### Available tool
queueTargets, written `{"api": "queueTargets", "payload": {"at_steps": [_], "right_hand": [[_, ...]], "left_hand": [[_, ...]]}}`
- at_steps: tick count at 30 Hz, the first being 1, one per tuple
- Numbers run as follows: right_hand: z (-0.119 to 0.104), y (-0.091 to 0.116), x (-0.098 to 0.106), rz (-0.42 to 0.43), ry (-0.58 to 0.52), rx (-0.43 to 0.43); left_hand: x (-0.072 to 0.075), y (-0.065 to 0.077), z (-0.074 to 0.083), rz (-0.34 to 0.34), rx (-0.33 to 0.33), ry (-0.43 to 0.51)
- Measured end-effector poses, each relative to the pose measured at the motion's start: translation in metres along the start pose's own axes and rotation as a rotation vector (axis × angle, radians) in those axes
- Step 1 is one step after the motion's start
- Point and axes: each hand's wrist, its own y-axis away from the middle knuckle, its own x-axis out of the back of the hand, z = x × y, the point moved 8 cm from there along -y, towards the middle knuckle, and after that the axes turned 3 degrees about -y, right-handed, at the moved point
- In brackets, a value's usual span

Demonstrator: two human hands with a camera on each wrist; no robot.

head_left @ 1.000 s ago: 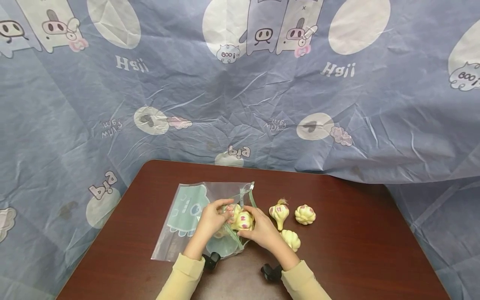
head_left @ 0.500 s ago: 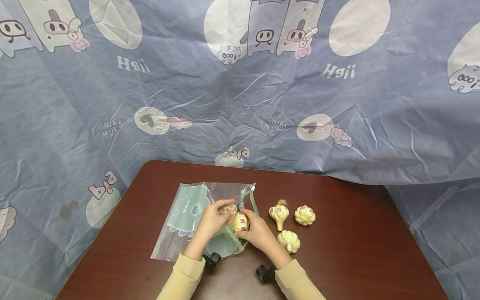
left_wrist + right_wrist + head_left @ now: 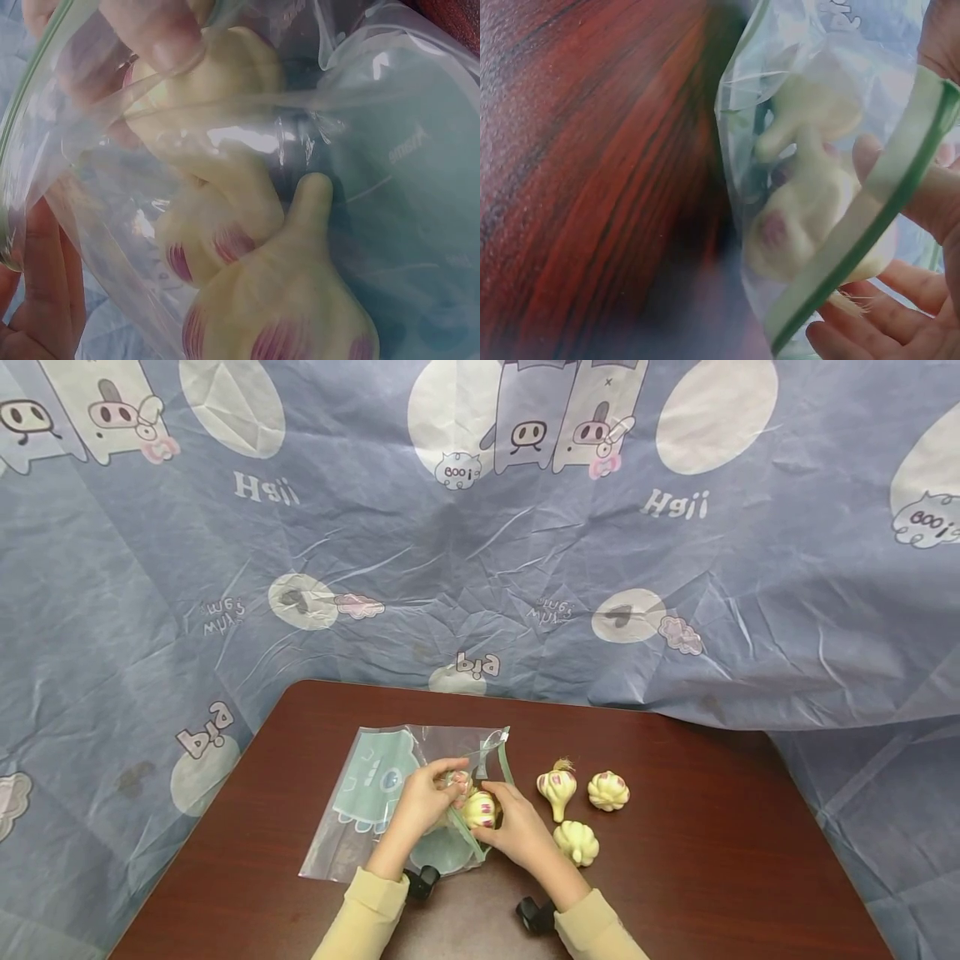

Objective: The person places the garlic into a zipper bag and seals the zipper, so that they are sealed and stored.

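A clear zip bag (image 3: 378, 785) with a pale green cartoon print and green zip edge lies on the table, its mouth facing right. My left hand (image 3: 423, 797) grips the bag at its mouth. At that mouth my right hand (image 3: 517, 831) has its thumb and fingers curved round a cream garlic bulb (image 3: 478, 810) with purple marks; how firmly it holds is unclear. Through the film in the left wrist view, more garlic bulbs (image 3: 277, 315) lie inside. The right wrist view shows the green zip strip (image 3: 870, 217) crossing in front of the right hand (image 3: 922, 300).
Right of the bag, three loose bulbs lie on the dark red-brown table (image 3: 697, 827): a rooted garlic bulb (image 3: 557, 783), a round bulb (image 3: 608, 791) and a paler bulb (image 3: 577, 843). Behind the table hangs a blue printed cloth (image 3: 450, 543).
The bulb and my right hand have moved left into the bag mouth. Over the last half second the right hand has drawn slightly back from the bulb. My left hand stays almost still.
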Motion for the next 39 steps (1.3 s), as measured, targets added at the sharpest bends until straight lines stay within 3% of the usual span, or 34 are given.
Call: {"api": "queueTargets", "payload": {"at_steps": [7,12,21,25,30,35,39], "right_hand": [[-0.009,0.007,0.011,0.037,0.005,0.039],[-0.011,0.012,0.022,0.054,-0.012,0.021],[-0.004,0.024,0.068,0.178,-0.003,-0.009],[0.011,0.033,0.093,0.235,-0.01,-0.063],[0.041,0.047,0.113,0.256,-0.016,-0.186],[0.07,0.063,0.115,0.201,-0.032,-0.305],[0.085,0.074,0.107,0.126,-0.048,-0.306]], "left_hand": [[0.001,-0.001,-0.001,0.014,0.002,0.008],[0.001,0.0,-0.003,0.015,0.024,0.001],[0.0,0.0,-0.004,0.025,0.038,0.05],[0.0,-0.001,-0.003,0.042,0.024,0.047],[0.005,0.0,-0.002,0.096,0.033,-0.029],[0.012,0.001,-0.002,0.155,0.06,-0.057],[0.015,0.001,-0.005,0.188,0.086,-0.052]]}}
